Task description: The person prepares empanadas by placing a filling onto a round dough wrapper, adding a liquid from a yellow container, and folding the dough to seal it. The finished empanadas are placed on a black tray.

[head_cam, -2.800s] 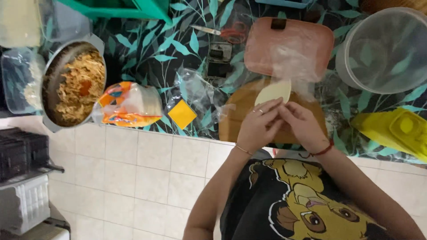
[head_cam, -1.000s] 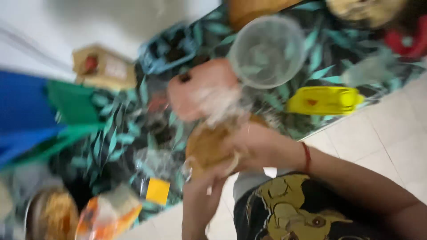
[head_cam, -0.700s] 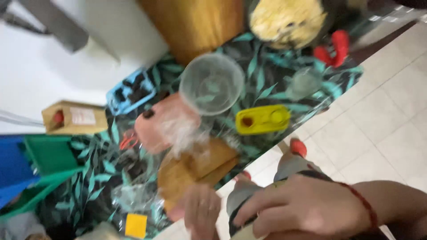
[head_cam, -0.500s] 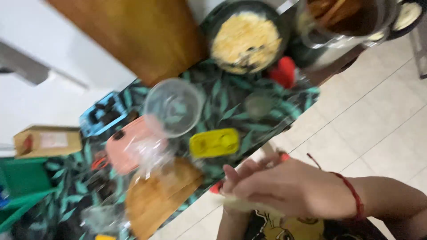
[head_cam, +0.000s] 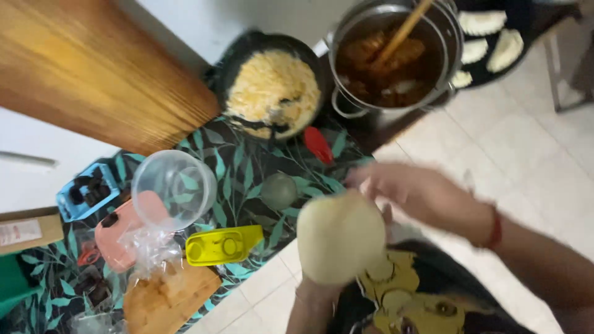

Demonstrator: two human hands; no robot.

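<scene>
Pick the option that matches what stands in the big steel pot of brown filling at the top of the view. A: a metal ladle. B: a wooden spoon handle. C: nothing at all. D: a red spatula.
B: a pale wooden spoon handle leans out of the big steel pot, its lower end sunk in the brown filling.

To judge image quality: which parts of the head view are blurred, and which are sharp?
Head view: the dough disc and right hand are motion-blurred; the left hand is mostly hidden; the pot and yellow press look only slightly soft.
</scene>
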